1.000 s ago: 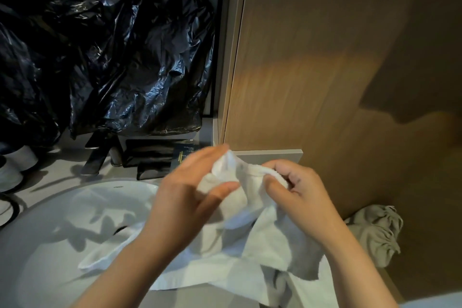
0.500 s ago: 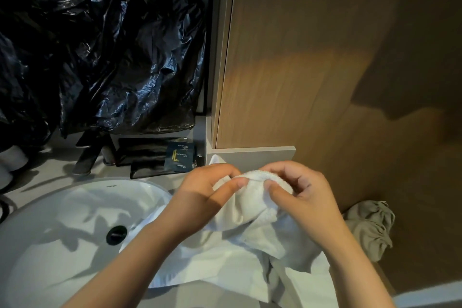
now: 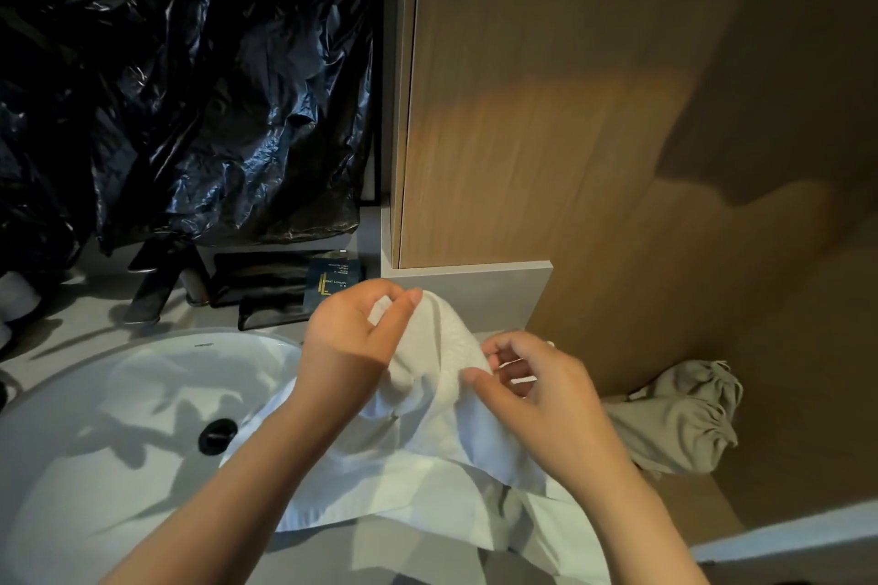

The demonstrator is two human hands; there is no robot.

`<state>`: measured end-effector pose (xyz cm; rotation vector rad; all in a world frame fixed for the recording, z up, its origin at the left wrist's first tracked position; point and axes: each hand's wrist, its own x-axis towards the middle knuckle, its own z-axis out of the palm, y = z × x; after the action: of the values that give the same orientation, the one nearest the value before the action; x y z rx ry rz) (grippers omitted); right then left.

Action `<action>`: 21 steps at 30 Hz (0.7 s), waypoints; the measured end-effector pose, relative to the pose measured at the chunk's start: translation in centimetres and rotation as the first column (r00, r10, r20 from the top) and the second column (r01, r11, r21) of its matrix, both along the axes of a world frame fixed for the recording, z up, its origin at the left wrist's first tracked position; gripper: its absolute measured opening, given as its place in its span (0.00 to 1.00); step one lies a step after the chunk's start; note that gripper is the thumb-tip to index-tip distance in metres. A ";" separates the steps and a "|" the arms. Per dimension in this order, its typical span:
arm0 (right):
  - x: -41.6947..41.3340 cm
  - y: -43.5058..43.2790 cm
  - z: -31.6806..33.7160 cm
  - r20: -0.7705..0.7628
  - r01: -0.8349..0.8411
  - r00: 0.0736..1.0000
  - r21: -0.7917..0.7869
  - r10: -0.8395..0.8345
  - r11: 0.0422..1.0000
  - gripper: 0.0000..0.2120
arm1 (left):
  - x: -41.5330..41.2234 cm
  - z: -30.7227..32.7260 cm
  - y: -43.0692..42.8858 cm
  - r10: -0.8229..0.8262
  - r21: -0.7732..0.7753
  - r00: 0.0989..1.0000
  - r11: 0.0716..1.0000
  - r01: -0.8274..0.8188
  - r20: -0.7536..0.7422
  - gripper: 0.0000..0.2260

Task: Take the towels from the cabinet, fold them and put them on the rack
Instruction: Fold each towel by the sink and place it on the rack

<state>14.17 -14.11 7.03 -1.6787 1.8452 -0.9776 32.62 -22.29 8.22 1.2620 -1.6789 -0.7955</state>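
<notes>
A white towel hangs bunched between my hands, over the right edge of the sink. My left hand pinches the towel's upper fold between thumb and fingers. Lower and to the right, my right hand pinches the towel's edge with curled fingers. The cloth drapes down from both grips onto the counter's front. No rack is in view.
A white sink with a black drain lies at the lower left. Black plastic sheeting hangs behind it, above a dark faucet and dark packets. A wooden panel rises on the right. A grey cloth bag lies at its foot.
My right hand has slid down and to the right along the towel's edge. The left hand still holds the top fold, and the towel is spread a little wider.
</notes>
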 end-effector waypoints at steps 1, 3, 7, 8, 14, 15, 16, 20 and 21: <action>0.4 0.0 -0.3 -0.002 0.000 1.000 0.024 0.000 1.000 0.11 | -0.3 0.0 0.0 -0.016 0.007 1.000 1.000 0.016 -0.022 0.12; 1.0 -0.2 -0.7 0.008 0.002 1.000 0.066 -0.002 0.998 0.16 | -0.7 0.2 0.0 -0.065 0.011 0.997 0.998 0.066 -0.047 0.13; 1.5 -0.8 -1.1 0.096 -0.004 0.995 0.089 -0.005 0.996 0.11 | -1.1 0.6 0.4 -0.156 0.025 0.984 0.987 0.158 -0.086 0.11; 1.5 -1.0 -1.2 0.118 -0.017 0.993 0.088 0.007 0.996 0.10 | -1.1 0.6 0.5 -0.173 0.041 0.979 0.983 0.178 -0.111 0.11; 1.5 -1.4 -1.1 0.316 -0.068 0.947 0.011 0.061 0.998 0.05 | -1.1 0.7 1.4 -0.231 0.093 0.942 0.961 0.260 -0.244 0.09; 1.5 -1.4 -1.1 0.320 -0.064 0.945 -0.001 0.061 0.998 0.03 | -1.1 0.7 1.4 -0.235 0.093 0.940 0.960 0.264 -0.245 0.09; 1.6 -1.4 -1.1 0.316 -0.055 0.947 -0.013 0.056 0.998 0.03 | -1.1 0.7 1.4 -0.239 0.089 0.940 0.960 0.267 -0.244 0.09; 1.6 -1.3 -0.7 0.250 -0.006 0.968 -0.033 0.014 0.999 0.11 | -1.0 0.8 1.2 -0.218 0.077 0.947 0.967 0.242 -0.238 0.09; 1.5 -1.3 -0.6 0.235 -0.005 0.972 -0.029 0.012 1.000 0.11 | -0.8 0.7 0.9 -0.187 0.066 0.954 0.976 0.208 -0.236 0.09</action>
<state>15.72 -15.41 6.44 -1.5118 1.6745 -1.1504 31.80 -21.36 8.95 1.0273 -1.6116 -1.1058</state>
